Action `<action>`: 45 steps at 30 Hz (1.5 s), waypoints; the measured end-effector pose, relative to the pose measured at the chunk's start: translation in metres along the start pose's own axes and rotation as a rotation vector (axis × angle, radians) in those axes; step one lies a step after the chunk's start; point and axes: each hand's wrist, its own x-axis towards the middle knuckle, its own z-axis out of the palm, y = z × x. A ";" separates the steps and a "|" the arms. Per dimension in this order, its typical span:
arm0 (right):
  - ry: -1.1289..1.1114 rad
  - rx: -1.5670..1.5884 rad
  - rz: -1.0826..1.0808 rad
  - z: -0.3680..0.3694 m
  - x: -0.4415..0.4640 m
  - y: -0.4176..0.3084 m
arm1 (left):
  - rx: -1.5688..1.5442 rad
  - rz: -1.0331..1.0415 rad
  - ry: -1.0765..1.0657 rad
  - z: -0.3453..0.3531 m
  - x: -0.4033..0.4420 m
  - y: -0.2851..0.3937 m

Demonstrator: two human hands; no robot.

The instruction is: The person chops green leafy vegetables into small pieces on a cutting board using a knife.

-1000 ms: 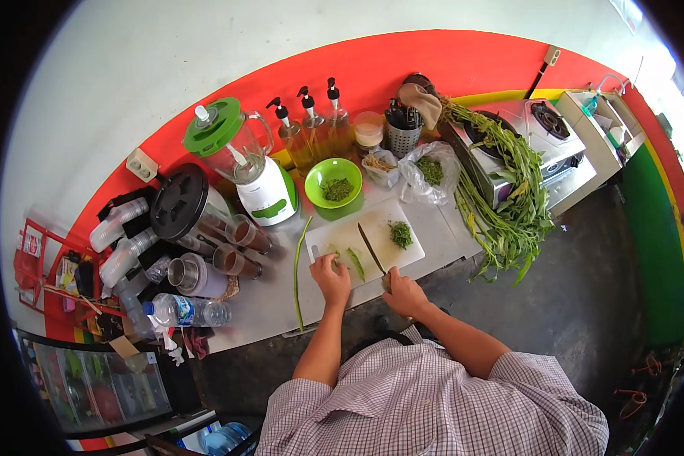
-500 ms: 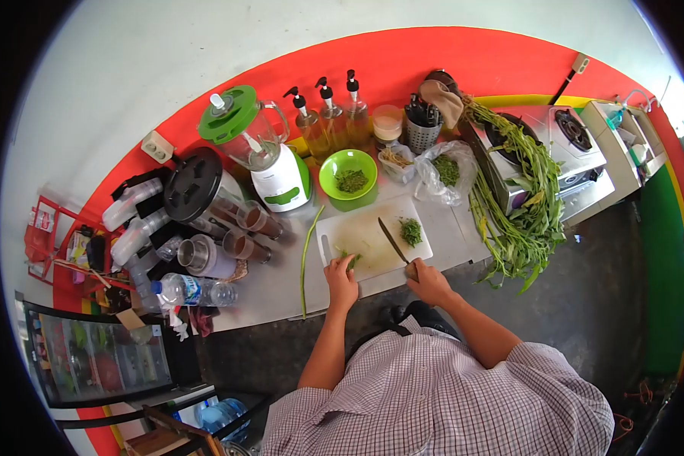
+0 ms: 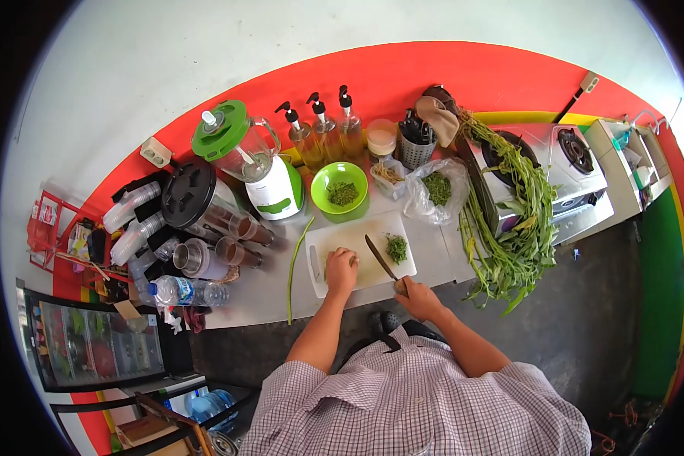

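Observation:
My right hand [image 3: 419, 297] grips the handle of a kitchen knife [image 3: 380, 257]. Its dark blade points away from me over the white cutting board [image 3: 366, 283]. On the left half of the board, my left hand [image 3: 341, 266] has its fingers curled down; what they hold is mostly hidden. To the right of the blade lies a small heap of chopped greens [image 3: 396, 248]. A green bowl [image 3: 319, 199] with more chopped greens in it stands just behind the board. One long green stem [image 3: 294, 267] lies along the board's left side.
A bunch of leafy stalks [image 3: 513, 235] hangs over the gas stove [image 3: 577, 178] at right. A plastic bag of greens [image 3: 437, 190], pump bottles [image 3: 327, 138] and a blender [image 3: 275, 190] stand behind. Cups and a water bottle [image 3: 188, 292] are at left.
My left hand has moved forward from the board's near edge onto the board. My right hand still holds the knife beside the chopped heap. The whole view has shifted slightly.

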 end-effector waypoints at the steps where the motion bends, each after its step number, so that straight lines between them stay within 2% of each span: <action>1: 0.010 0.025 -0.012 0.003 0.001 0.004 | -0.002 -0.026 0.005 0.001 -0.004 0.004; 5: 0.042 0.094 -0.034 0.013 0.004 0.008 | -0.047 -0.111 -0.002 0.006 -0.025 0.022; 9: -0.034 0.095 -0.016 0.015 0.010 -0.004 | -0.037 -0.177 0.032 0.013 -0.034 0.033; 12: -0.037 0.050 -0.005 0.019 0.013 -0.010 | -0.003 -0.124 0.097 0.015 -0.033 0.030; 16: -0.020 0.087 -0.053 0.023 0.012 -0.015 | -0.017 -0.066 0.010 0.009 -0.035 0.030; 19: -0.027 0.006 0.020 0.023 0.009 -0.023 | -0.020 -0.070 -0.005 0.007 -0.033 0.037; 22: -0.049 -0.104 0.051 0.027 0.005 -0.025 | -0.009 -0.067 -0.007 0.006 -0.034 0.038; 24: -0.062 -0.318 0.005 0.034 0.002 -0.022 | -0.010 -0.058 -0.010 0.006 -0.038 0.037; 27: -0.134 -0.408 0.040 0.042 0.002 -0.022 | -0.005 -0.041 0.009 0.008 -0.038 0.036; 33: -0.149 -0.429 0.077 0.038 0.014 -0.034 | -0.013 -0.016 0.079 0.011 -0.045 0.033; 36: -0.214 -0.460 0.093 0.023 0.005 -0.046 | -0.023 -0.005 0.061 0.009 -0.047 0.029; 41: -0.175 -0.449 0.125 0.043 0.012 -0.049 | -0.025 0.032 0.012 0.004 -0.051 0.024; 45: -0.196 -0.478 0.114 0.029 0.013 -0.051 | -0.020 0.052 0.045 0.006 -0.050 0.022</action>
